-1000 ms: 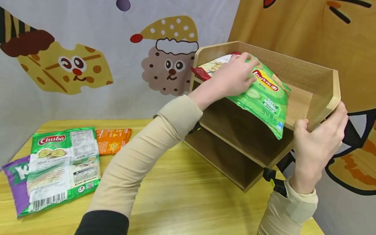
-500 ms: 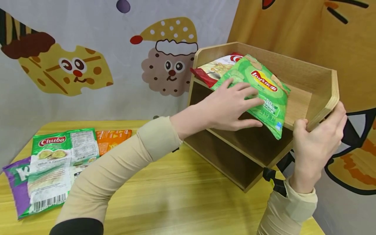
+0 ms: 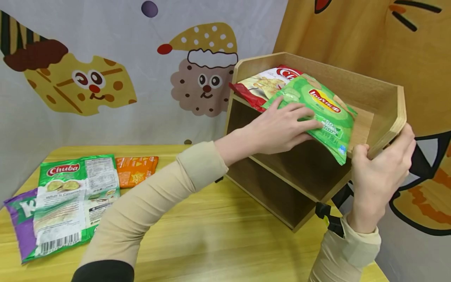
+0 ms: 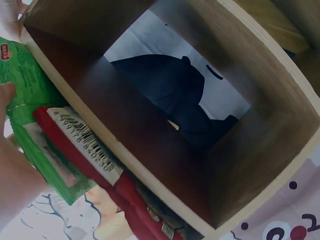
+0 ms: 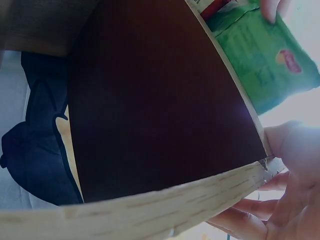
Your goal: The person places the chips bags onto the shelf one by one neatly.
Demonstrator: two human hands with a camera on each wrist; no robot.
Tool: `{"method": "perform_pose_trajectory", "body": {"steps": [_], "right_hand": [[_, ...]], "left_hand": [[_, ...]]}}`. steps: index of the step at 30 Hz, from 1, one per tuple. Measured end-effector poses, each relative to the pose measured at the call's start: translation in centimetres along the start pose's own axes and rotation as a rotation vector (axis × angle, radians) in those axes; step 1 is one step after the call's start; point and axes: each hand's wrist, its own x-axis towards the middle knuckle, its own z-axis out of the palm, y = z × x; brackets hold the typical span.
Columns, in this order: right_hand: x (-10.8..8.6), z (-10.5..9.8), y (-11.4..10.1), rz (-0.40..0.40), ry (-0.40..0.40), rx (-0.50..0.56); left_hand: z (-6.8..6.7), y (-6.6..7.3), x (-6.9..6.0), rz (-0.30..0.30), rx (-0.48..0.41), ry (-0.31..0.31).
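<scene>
A green Lay's bag of chips [image 3: 318, 107] lies tilted on the top tier of a small wooden shelf [image 3: 317, 62], its near corner overhanging the front edge. My left hand [image 3: 278, 129] pinches the bag's near edge, fingers on top; in the right wrist view its thumb shows against the bag's underside [image 5: 260, 65]. Partly under the green bag is a red and white snack bag [image 3: 262, 84], at the tier's left end. At the shelf's right side, my right hand [image 3: 382, 172] grips the side panel, its thumb at the front and its fingers behind.
On the wooden table [image 3: 211, 243], at left, a green and white Chuba bag [image 3: 65, 203] overlaps a purple bag [image 3: 21, 223]. An orange packet [image 3: 135, 170] lies beside them. The shelf's lower compartments [image 5: 160, 100] open below the top tier. A cartoon-printed cloth hangs behind.
My left hand has come off the bags' upper part to the green bag's near edge. The green bag has shifted right, uncovering more of the red and white one. My right hand stays put.
</scene>
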Motion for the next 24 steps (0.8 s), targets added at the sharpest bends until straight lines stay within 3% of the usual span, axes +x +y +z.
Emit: {"method": "perform_pose_trajectory", "body": {"steps": [11, 24], "right_hand": [[0.0, 0.0, 0.1, -0.025, 0.003, -0.001], [0.1, -0.1, 0.3, -0.058, -0.001, -0.014]], "left_hand": [[0.9, 0.2, 2.4, -0.049, -0.044, -0.113], [1.5, 0.1, 4.2, -0.085, -0.056, -0.255]]}}
